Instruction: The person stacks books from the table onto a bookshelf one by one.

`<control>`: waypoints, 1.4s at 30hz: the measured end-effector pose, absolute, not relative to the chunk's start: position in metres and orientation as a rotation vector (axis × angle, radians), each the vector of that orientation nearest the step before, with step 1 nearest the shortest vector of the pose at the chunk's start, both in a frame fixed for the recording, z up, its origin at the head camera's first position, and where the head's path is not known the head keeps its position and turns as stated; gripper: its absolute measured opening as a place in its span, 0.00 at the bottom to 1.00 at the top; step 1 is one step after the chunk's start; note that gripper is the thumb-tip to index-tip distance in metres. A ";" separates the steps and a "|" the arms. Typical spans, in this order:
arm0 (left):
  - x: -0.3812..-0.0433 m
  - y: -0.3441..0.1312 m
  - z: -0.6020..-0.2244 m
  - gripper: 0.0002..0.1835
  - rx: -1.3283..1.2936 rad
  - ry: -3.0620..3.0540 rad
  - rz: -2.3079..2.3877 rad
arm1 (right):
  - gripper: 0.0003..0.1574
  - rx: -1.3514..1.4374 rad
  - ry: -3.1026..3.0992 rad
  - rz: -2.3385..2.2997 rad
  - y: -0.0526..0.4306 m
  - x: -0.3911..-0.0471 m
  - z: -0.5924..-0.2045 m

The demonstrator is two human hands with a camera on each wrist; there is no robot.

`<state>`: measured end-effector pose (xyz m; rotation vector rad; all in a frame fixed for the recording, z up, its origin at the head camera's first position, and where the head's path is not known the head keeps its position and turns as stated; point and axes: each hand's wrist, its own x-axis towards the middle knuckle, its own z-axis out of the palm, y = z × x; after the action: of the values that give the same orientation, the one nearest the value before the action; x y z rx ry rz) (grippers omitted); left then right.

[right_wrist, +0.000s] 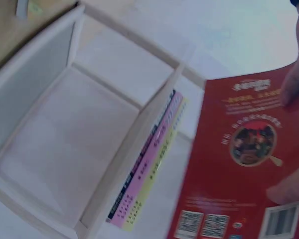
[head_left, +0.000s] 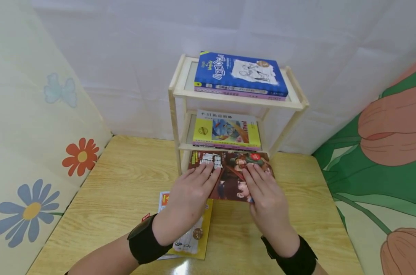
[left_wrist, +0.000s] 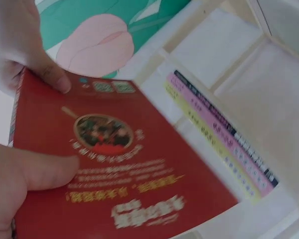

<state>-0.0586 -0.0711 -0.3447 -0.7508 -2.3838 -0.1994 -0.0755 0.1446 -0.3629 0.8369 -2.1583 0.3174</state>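
The dark red comic book lies directly under the fingers, gripped between the left hand and the right hand. Each hand's fingers lie nearly straight and close together on the cover, while the wrist views show the thumbs pressed to the red back, so both hands pinch it. Its long axis runs crosswise from one hand to the other; neither hand is clearly nearer. Just ahead of the fingertips stands the wooden rack, the book's far edge at its lowest level; whether it touches wood there I cannot tell. Above and beyond the fingers, a yellow-and-white book tops the middle stack, and higher, a blue book. Behind the left fingers, partly under that wrist, a yellow book rests on the table.
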 end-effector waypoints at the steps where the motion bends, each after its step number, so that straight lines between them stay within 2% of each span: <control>1: -0.061 -0.071 -0.343 0.26 -0.742 -2.341 -0.195 | 0.26 0.831 -2.118 0.321 0.143 -0.078 -0.360; 8: -0.087 -0.072 -0.335 0.22 -0.727 -2.209 -0.102 | 0.22 0.759 -1.926 0.369 0.135 -0.104 -0.354; 14: -0.110 -0.075 -0.345 0.23 -0.737 -2.106 -0.096 | 0.19 0.751 -1.818 0.343 0.132 -0.129 -0.362; 20: -0.128 -0.078 -0.362 0.23 -0.737 -2.137 -0.074 | 0.21 0.790 -1.898 0.314 0.132 -0.147 -0.379; 28: -0.139 -0.080 -0.375 0.24 -0.739 -2.218 -0.066 | 0.27 0.802 -2.068 0.279 0.135 -0.156 -0.393; 37: -0.142 -0.079 -0.377 0.24 -0.716 -2.388 -0.071 | 0.24 0.853 -2.228 0.317 0.135 -0.161 -0.387; 42: -0.142 -0.077 -0.373 0.26 -0.717 -2.463 -0.064 | 0.33 0.921 -2.304 0.357 0.144 -0.157 -0.380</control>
<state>-0.1419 -0.0773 -0.3733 -0.7171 -2.4633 -0.0637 -0.1566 0.1444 -0.3796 0.9209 -2.3038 0.3569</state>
